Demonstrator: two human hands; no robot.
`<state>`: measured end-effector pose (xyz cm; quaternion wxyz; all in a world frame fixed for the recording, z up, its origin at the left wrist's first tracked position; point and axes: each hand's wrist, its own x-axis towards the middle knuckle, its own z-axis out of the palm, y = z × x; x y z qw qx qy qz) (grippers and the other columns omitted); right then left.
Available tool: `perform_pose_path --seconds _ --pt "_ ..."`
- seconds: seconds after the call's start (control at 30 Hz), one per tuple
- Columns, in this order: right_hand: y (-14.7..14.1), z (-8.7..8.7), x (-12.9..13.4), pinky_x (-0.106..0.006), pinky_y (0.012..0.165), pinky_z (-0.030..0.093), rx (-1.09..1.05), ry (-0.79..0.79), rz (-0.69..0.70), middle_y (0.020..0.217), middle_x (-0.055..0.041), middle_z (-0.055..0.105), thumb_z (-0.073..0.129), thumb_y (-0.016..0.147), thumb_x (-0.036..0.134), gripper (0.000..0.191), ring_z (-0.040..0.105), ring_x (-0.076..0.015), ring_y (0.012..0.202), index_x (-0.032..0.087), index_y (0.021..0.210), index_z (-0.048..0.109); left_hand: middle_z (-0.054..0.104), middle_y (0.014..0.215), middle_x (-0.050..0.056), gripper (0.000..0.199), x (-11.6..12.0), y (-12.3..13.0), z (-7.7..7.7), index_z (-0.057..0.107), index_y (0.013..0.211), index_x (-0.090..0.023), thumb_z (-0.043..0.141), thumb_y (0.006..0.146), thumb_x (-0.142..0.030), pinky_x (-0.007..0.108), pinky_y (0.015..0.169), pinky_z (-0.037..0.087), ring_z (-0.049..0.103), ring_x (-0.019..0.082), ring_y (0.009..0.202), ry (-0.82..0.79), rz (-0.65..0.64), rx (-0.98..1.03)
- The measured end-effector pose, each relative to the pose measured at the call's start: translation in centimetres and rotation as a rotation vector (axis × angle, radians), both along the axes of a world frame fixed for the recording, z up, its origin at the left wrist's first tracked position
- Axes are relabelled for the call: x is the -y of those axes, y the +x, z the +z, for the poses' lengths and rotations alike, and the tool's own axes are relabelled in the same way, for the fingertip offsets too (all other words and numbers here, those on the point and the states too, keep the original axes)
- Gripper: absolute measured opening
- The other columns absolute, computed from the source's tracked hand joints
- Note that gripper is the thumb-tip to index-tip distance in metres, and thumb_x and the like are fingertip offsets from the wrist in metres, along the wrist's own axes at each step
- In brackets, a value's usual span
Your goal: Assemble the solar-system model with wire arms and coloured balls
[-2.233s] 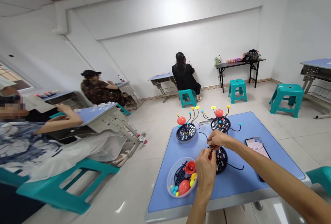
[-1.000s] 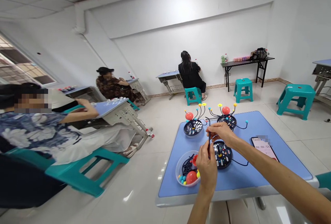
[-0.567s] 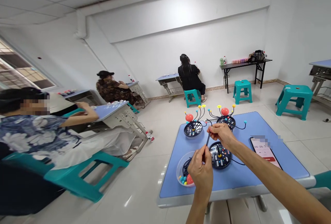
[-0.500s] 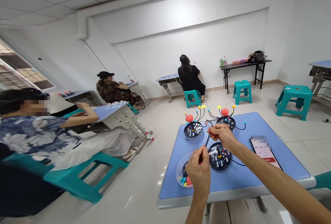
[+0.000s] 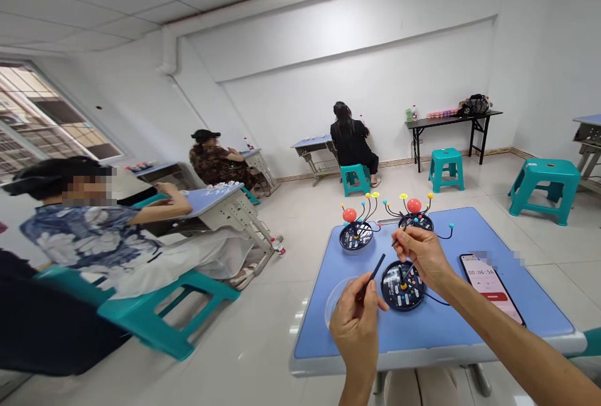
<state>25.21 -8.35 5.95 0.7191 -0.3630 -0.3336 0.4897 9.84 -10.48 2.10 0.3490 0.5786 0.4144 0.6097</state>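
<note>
My left hand (image 5: 355, 317) is closed around a short dark rod (image 5: 379, 263), which sticks up past the fingertips. My right hand (image 5: 422, 254) pinches a thin dark piece (image 5: 395, 243), probably a bent arm, above a round black base (image 5: 395, 301) with printed coloured dots and a yellow centre. One dark arm (image 5: 436, 300) reaches out from this base to the right. Behind it stand two planet models, one at left (image 5: 349, 214) and one at right (image 5: 414, 205), each with a red ball and small coloured balls on curved arms. A clear plastic tub (image 5: 332, 303) is mostly hidden by my left hand.
A phone (image 5: 491, 287) showing a timer lies at the right of the blue table (image 5: 469, 228). At left, a person in a floral top (image 5: 103, 231) sits at another desk. Two more people sit farther back. Teal stools (image 5: 544, 187) stand on the floor.
My hands have come apart: the left has lowered with the rod, and the right has shifted right, over the front base. The tub is now more covered by my left hand. The view has shifted slightly.
</note>
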Motion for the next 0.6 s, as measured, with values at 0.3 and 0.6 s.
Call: perform_pose_path --seconds 0.3,0.6 --pt "-0.8 -0.4 1.3 -0.023 0.048 0.046 -0.06 0.027 0.052 0.06 -0.0008 0.061 0.085 0.06 0.041 0.03 0.054 -0.0096 0.051 0.014 0.067 0.073 0.068 0.058 0.001 0.035 0.3 -0.3 0.5 0.071 0.097 -0.014 0.066 0.08 -0.045 0.026 0.054 0.053 0.064 0.015 0.053 -0.164 -0.039 0.05" --pt "-0.5 -1.2 1.4 -0.023 0.051 0.048 -0.044 0.018 0.038 0.062 -0.0007 0.062 0.085 0.06 0.042 0.031 0.055 -0.0099 0.053 0.015 0.067 0.073 0.068 0.074 0.001 0.028 0.0 -0.1 0.5 0.074 0.1 -0.019 0.067 0.08 -0.038 0.023 0.055 0.052 0.067 0.013 0.056 -0.083 -0.166 0.039"
